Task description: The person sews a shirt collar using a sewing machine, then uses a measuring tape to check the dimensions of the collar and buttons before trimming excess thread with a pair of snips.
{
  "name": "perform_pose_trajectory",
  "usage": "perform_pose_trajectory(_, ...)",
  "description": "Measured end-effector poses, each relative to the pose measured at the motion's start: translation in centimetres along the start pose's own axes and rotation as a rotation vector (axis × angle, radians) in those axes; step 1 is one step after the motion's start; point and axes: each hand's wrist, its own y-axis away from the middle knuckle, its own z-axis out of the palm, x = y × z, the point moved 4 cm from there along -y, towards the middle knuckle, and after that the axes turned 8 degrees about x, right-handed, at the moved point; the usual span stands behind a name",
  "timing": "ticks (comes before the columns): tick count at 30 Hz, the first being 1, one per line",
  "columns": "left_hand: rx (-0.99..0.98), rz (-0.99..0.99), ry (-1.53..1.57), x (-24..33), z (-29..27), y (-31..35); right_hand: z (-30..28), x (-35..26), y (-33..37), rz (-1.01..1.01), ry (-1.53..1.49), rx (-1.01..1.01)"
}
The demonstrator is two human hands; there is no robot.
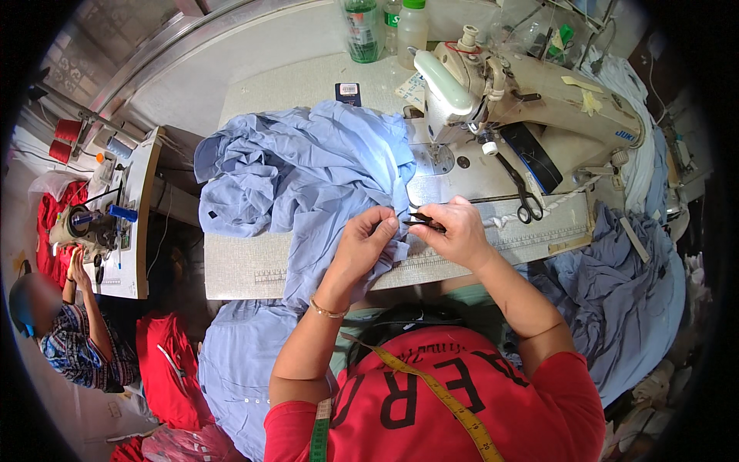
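A light-blue garment (pixel 308 165) lies bunched on the sewing table, and part of it hangs over the front edge. With thumb and fingers closed, my left hand (pixel 363 242) pinches the garment's right edge. My right hand (pixel 460 231) is wrapped round small black thread snips (pixel 426 223), whose tips point left at the cloth edge, close to my left fingertips. Whether the blades touch the fabric is too small to tell. Just behind both hands stands the sewing machine (pixel 462 92), its needle area beside the garment. Black-handled scissors (pixel 526 196) lie on the table to the right.
A dark phone (pixel 531 158) rests beside the scissors. Bottles (pixel 413 35) stand at the back, near a dark tag (pixel 348 94). More blue cloth (pixel 616 300) is heaped at the right. At far left, a co-worker (pixel 85 339) sits by another sewing machine (pixel 81 227).
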Motion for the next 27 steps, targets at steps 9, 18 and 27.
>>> perform_pose_trajectory(9, 0.013, -0.001, 0.002, 0.1, 0.0, 0.1, -0.2, -0.1, 0.1, 0.036, 0.003, 0.008)
perform_pose_trajectory(18, 0.012, -0.005, -0.053, 0.5, 0.2, 0.3, -0.3, -0.5, 0.0, -0.024, 0.061, 0.049)
perform_pose_trajectory(27, 0.015, -0.009, -0.01, 0.2, 0.1, 0.2, -0.2, -0.7, 0.1, 0.015, 0.016, 0.003)
